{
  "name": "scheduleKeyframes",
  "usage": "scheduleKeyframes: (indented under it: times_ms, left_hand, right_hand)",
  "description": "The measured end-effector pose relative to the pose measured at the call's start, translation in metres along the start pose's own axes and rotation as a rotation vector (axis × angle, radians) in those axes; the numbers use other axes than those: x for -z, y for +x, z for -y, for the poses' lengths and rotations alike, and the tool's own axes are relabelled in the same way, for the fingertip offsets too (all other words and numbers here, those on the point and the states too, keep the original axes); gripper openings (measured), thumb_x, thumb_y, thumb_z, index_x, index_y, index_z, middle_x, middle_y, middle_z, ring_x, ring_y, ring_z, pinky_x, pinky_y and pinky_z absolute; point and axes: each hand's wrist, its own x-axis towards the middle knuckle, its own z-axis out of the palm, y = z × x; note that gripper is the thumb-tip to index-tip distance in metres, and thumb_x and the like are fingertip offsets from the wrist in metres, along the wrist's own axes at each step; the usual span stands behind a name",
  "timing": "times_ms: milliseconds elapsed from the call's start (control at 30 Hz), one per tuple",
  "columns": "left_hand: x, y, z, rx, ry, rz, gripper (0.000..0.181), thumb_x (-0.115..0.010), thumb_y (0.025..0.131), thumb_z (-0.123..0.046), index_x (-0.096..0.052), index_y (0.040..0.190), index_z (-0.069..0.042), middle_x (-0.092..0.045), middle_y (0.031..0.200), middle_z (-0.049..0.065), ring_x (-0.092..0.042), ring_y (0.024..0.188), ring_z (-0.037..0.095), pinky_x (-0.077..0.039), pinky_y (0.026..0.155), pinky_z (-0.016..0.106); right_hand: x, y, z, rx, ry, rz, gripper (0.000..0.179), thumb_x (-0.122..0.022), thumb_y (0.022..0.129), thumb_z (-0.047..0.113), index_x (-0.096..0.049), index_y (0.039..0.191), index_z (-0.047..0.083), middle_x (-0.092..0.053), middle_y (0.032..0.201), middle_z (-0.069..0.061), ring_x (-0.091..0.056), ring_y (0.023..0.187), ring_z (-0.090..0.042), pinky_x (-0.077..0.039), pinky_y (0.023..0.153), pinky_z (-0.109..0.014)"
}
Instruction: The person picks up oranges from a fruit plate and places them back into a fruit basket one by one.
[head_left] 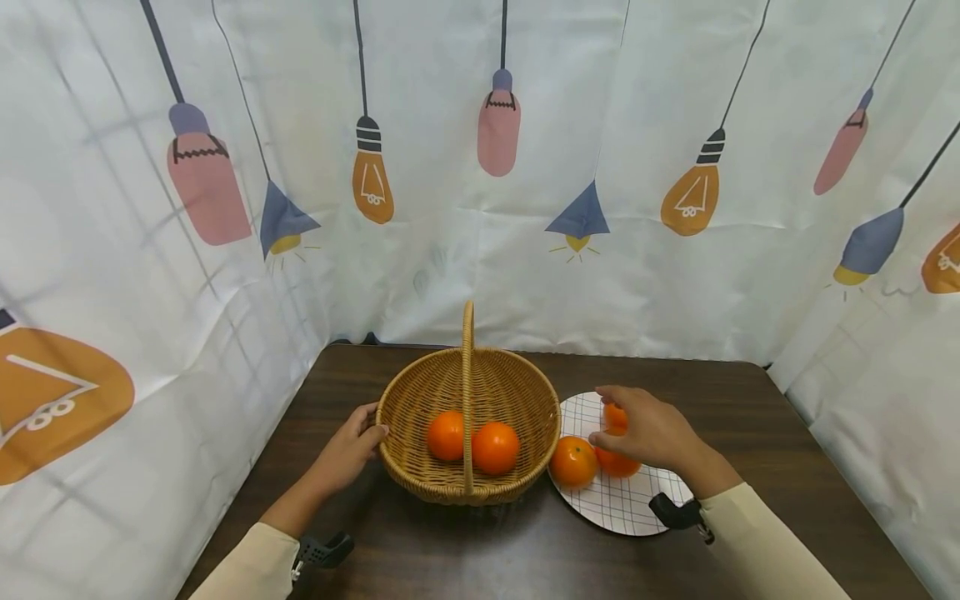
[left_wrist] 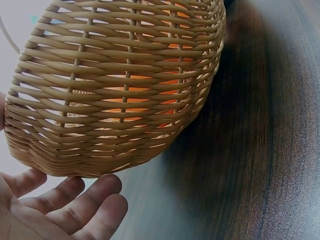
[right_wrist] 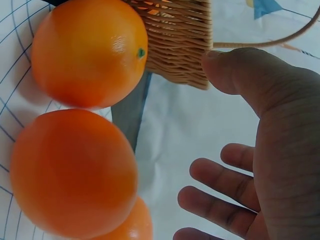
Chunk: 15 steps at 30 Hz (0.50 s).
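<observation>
A wicker basket [head_left: 405, 454] with a tall arched handle [head_left: 468, 333] stands on the table. Two oranges [head_left: 496, 448] lie inside it. My left hand [head_left: 352, 450] holds its left rim, the thumb at the edge and the fingertips [left_wrist: 107, 186] against the outer weave in the left wrist view. Over the white plate [head_left: 622, 521] with a grid pattern hovers my right hand [head_left: 648, 429], its thumb and fingers spread apart with nothing between them. Three oranges [head_left: 573, 462] sit on this plate, two of them partly hidden by the right hand. In the right wrist view an orange [right_wrist: 75, 172] lies beside the fingers.
The dark wooden table [head_left: 712, 387] extends around the basket and plate. White curtains [head_left: 450, 275] printed with lamps and bulbs close off the back and both sides. The plate's left edge lies close to the basket's right side.
</observation>
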Motion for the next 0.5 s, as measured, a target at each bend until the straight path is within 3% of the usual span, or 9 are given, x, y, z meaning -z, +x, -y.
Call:
scheduleKeyframes:
  times_ms: [500]
  left_hand:
    - [0.000,0.001,0.000,-0.001,-0.020,0.013,0.059,-0.048,0.108,-0.023,-0.027,0.155,0.005,-0.046,0.145,0.028,-0.056,0.123,0.038,-0.053,0.094,0.051]
  right_hand:
    - [-0.004,-0.012,-0.015,-0.021,0.003,0.006,0.080,-0.077,0.084,0.059,-0.056,0.143,0.009,-0.063,0.133,-0.014,-0.063,0.114,-0.036,-0.053,0.082,-0.059]
